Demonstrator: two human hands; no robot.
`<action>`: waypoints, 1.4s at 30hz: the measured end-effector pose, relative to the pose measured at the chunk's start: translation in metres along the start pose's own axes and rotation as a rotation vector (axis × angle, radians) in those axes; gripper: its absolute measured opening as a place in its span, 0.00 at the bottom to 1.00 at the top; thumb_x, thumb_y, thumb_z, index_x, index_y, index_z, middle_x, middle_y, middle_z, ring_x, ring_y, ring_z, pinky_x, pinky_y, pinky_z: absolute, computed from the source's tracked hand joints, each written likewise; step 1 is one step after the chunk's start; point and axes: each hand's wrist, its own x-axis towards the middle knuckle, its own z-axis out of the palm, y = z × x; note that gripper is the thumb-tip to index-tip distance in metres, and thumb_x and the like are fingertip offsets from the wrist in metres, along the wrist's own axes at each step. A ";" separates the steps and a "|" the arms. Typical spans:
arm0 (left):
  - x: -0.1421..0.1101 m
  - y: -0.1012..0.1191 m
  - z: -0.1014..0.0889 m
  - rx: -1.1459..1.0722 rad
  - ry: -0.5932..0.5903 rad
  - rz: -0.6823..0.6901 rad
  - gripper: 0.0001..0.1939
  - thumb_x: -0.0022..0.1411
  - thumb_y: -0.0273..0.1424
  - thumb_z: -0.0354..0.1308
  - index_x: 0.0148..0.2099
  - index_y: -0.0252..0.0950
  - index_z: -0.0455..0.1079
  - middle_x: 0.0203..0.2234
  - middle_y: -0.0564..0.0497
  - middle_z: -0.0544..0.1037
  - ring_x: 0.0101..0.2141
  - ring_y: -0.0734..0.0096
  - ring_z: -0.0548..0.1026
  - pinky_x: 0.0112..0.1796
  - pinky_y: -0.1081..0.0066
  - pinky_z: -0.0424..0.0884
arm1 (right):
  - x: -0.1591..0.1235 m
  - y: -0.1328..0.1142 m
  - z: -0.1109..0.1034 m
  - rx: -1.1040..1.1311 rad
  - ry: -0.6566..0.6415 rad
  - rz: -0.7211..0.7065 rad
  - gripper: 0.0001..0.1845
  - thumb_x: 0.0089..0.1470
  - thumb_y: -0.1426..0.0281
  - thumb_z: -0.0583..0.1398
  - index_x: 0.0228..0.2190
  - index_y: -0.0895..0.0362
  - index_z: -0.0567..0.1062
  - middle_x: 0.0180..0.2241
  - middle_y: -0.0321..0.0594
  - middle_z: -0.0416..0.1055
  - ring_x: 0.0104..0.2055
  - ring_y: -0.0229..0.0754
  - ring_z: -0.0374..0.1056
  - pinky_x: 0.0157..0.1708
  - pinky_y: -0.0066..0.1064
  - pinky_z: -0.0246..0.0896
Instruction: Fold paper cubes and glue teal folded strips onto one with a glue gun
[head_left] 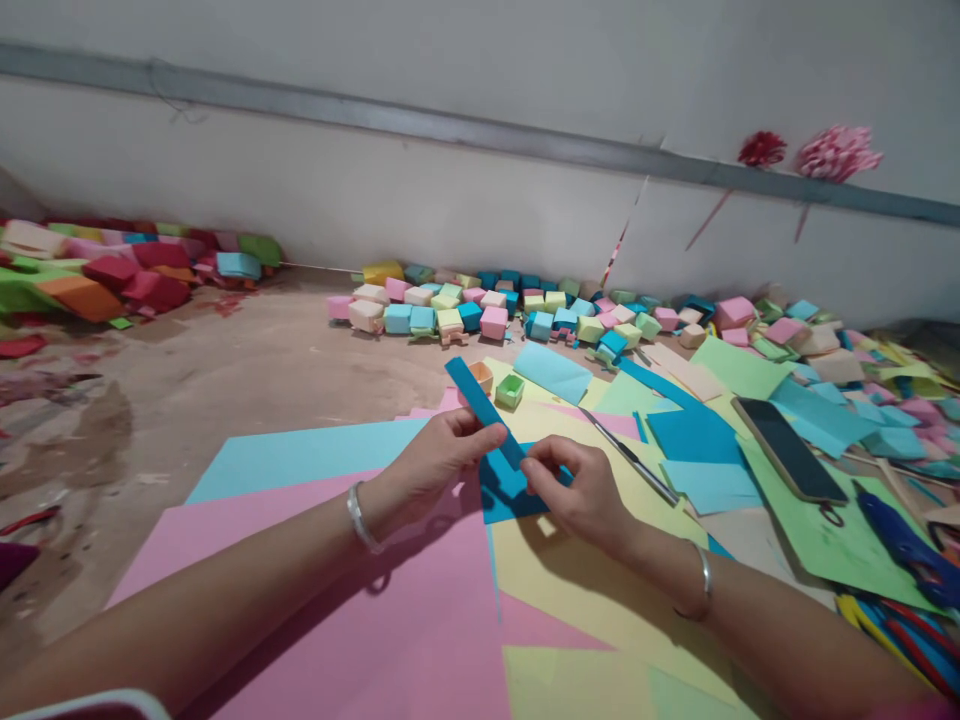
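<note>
My left hand (456,447) pinches a narrow dark-blue paper strip (469,388) between thumb and fingers. The strip slants from upper left to lower right. At its lower end, the fingers of my right hand (574,487) are closed on it, with the thumb in front. Beneath both hands lies a dark-blue piece of paper (517,505), partly covered by them. Just beyond the strip stand a small open green paper box (510,391) and a peach paper box (481,376), the latter partly hidden by the strip.
Large pink paper (360,590) and yellow paper (581,585) sheets cover the near table. A pen (634,458), a phone (789,450) and a blue glue gun (904,535) lie to the right. Several small paper boxes (493,322) line the wall; more are heaped at far left.
</note>
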 end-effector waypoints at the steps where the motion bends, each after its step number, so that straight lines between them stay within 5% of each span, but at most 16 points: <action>1: -0.001 -0.001 0.001 0.012 -0.034 -0.014 0.13 0.51 0.37 0.68 0.30 0.33 0.70 0.21 0.55 0.69 0.22 0.78 0.63 0.25 0.73 0.59 | 0.000 0.000 0.000 0.043 -0.007 0.042 0.10 0.55 0.69 0.58 0.24 0.56 0.71 0.19 0.34 0.70 0.22 0.35 0.64 0.24 0.26 0.58; 5: -0.003 -0.004 0.004 0.010 -0.070 -0.061 0.13 0.52 0.36 0.68 0.32 0.32 0.71 0.22 0.54 0.71 0.22 0.78 0.65 0.25 0.74 0.60 | 0.001 0.006 -0.001 0.053 -0.043 0.010 0.11 0.59 0.69 0.57 0.25 0.56 0.71 0.21 0.34 0.71 0.23 0.35 0.66 0.26 0.26 0.62; 11: -0.001 -0.004 0.003 -0.081 -0.063 -0.129 0.15 0.51 0.37 0.69 0.31 0.33 0.68 0.19 0.55 0.69 0.19 0.80 0.63 0.22 0.76 0.60 | 0.011 0.018 -0.007 -0.224 0.133 -0.548 0.12 0.60 0.75 0.55 0.42 0.54 0.75 0.34 0.42 0.75 0.36 0.41 0.70 0.36 0.34 0.67; 15: -0.002 -0.005 0.004 -0.059 -0.092 -0.158 0.14 0.52 0.37 0.67 0.30 0.34 0.68 0.18 0.55 0.70 0.19 0.79 0.65 0.22 0.75 0.61 | 0.015 0.019 -0.009 -0.301 0.174 -0.698 0.10 0.59 0.76 0.58 0.36 0.52 0.77 0.31 0.39 0.73 0.34 0.40 0.68 0.32 0.34 0.64; 23: -0.004 -0.007 0.003 0.050 -0.143 -0.095 0.11 0.55 0.36 0.63 0.30 0.33 0.70 0.23 0.52 0.74 0.22 0.77 0.67 0.25 0.73 0.65 | 0.015 0.023 -0.009 -0.293 0.064 -0.677 0.06 0.60 0.74 0.58 0.34 0.55 0.76 0.30 0.41 0.73 0.33 0.41 0.68 0.33 0.35 0.64; 29: -0.004 -0.008 0.003 0.288 -0.063 -0.029 0.10 0.55 0.35 0.59 0.26 0.34 0.69 0.20 0.54 0.73 0.21 0.77 0.66 0.23 0.75 0.62 | 0.012 0.024 -0.006 -0.272 0.012 -0.548 0.04 0.60 0.73 0.57 0.33 0.55 0.72 0.33 0.43 0.72 0.37 0.43 0.68 0.37 0.36 0.65; 42: -0.004 -0.012 0.005 0.360 -0.125 -0.017 0.11 0.58 0.33 0.55 0.24 0.35 0.65 0.18 0.55 0.70 0.18 0.76 0.67 0.21 0.74 0.66 | 0.000 0.013 0.004 -0.180 0.059 -0.260 0.05 0.55 0.75 0.57 0.28 0.55 0.69 0.28 0.37 0.70 0.30 0.38 0.65 0.32 0.31 0.62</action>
